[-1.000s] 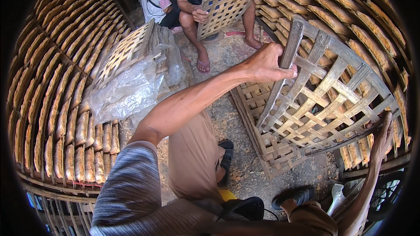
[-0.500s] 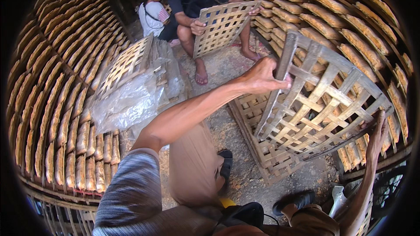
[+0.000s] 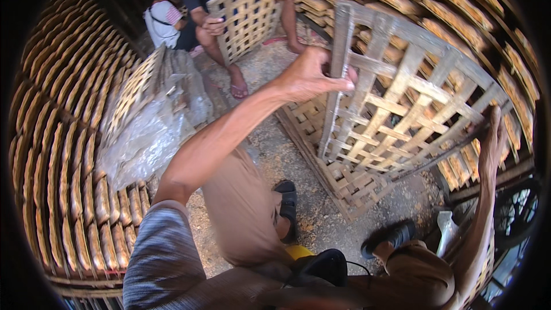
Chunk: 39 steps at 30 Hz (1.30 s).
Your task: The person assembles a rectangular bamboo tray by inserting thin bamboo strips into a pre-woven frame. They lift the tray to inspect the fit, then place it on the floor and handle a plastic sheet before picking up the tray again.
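Note:
Between my two hands a woven bamboo tray point(image 3: 402, 89) with a wooden frame is held up on a tilt. My left hand point(image 3: 315, 74) is closed round its left frame edge, thumb on the near side. At the tray's right edge, my right hand point(image 3: 495, 132) grips the frame, its fingers partly hidden behind the slats. Just beneath lies another framed bamboo tray point(image 3: 353, 195) on the floor, mostly covered by the held one. Whether the held tray's lower edge touches it, I cannot tell.
Across from me a seated person holds a similar bamboo tray point(image 3: 252, 14). A stack draped in clear plastic sheeting point(image 3: 152, 138) stands at the left, a tray on top. Racks of filled slats point(image 3: 57, 183) rise on both sides. Another person point(image 3: 163, 23) sits farther back.
The view has shifted, so most things sit farther left. My hands keep hold of the tray, which now stands slightly more upright. The seated person's tray has shifted and tilted a little.

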### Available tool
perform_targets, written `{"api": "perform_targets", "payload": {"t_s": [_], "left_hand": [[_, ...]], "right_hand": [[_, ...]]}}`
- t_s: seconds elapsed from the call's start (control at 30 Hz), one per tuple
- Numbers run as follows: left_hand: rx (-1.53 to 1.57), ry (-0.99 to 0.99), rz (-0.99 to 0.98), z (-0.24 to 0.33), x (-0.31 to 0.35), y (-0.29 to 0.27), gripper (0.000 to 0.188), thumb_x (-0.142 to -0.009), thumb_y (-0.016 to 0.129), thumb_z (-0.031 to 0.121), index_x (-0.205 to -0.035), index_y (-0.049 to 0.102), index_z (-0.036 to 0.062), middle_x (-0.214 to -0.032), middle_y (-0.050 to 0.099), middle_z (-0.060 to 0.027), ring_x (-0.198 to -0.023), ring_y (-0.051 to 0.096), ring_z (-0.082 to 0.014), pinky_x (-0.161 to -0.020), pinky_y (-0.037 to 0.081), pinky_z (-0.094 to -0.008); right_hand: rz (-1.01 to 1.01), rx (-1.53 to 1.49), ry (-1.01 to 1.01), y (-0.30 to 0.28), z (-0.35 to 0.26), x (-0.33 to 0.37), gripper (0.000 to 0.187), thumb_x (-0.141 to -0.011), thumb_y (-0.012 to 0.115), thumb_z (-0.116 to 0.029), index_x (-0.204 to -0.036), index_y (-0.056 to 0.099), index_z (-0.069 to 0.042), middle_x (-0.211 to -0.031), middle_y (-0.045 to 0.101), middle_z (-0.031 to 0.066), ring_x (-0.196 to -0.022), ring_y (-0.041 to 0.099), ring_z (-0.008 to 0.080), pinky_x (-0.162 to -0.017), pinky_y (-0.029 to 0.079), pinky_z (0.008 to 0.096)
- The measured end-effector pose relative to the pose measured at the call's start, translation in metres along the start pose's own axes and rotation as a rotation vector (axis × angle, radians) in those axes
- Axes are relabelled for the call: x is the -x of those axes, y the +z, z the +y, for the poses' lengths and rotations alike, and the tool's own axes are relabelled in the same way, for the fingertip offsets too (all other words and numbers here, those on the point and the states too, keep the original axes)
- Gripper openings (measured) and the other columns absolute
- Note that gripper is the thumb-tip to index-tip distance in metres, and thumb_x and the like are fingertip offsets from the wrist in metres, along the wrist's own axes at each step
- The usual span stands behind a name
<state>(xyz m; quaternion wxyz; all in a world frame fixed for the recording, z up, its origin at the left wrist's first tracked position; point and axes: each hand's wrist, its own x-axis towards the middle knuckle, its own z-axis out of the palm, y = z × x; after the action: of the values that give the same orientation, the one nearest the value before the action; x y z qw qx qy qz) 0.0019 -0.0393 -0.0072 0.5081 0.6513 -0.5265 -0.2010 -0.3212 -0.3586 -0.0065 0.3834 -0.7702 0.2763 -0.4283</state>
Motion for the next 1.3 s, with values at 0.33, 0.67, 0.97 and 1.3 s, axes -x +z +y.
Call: {"api": "perform_targets", "payload": {"t_s": [0.33,0.67,0.97,1.3], "left_hand": [[0.013,0.030,-0.021,0.014,-0.013,-0.007,0.028,-0.092,0.080,0.016,-0.110,0.070,-0.0024,-0.097,0.077,-0.0130,-0.092,0.074,-0.0187,-0.090,0.059,-0.0373],[-0.152,-0.064,-0.010,0.027,-0.010,-0.015,0.028,-0.088,0.083,0.022,-0.101,0.076,-0.0012,-0.097,0.077,-0.0125,-0.087,0.073,-0.0172,-0.085,0.059,-0.0335],[0.172,0.131,0.015,0.013,-0.010,-0.011,0.026,-0.090,0.080,0.013,-0.112,0.069,0.0019,-0.104,0.075,-0.0120,-0.096,0.074,-0.0203,-0.093,0.061,-0.0384],[0.509,0.101,-0.166,0.000,-0.029,-0.022,0.027,-0.092,0.079,0.011,-0.115,0.066,0.0035,-0.104,0.071,-0.0083,-0.093,0.073,-0.0202,-0.089,0.062,-0.0383]], "right_hand": [[0.028,0.021,-0.032,-0.010,0.007,0.004,0.055,-0.108,0.046,-0.058,-0.103,0.063,-0.006,-0.070,0.065,0.0035,-0.065,0.062,0.0109,-0.066,0.048,0.0266],[-0.023,-0.091,-0.019,-0.007,0.006,0.003,0.051,-0.107,0.051,-0.056,-0.101,0.064,-0.007,-0.068,0.065,0.0047,-0.063,0.063,0.0117,-0.067,0.051,0.0279],[0.011,-0.099,0.001,-0.007,0.007,0.004,0.052,-0.106,0.051,-0.057,-0.103,0.065,-0.007,-0.069,0.066,0.0043,-0.063,0.064,0.0119,-0.068,0.051,0.0282],[0.011,-0.142,0.068,-0.012,0.026,-0.004,0.056,-0.106,0.050,-0.058,-0.110,0.063,-0.004,-0.069,0.063,0.0047,-0.064,0.063,0.0122,-0.067,0.051,0.0275]]}}
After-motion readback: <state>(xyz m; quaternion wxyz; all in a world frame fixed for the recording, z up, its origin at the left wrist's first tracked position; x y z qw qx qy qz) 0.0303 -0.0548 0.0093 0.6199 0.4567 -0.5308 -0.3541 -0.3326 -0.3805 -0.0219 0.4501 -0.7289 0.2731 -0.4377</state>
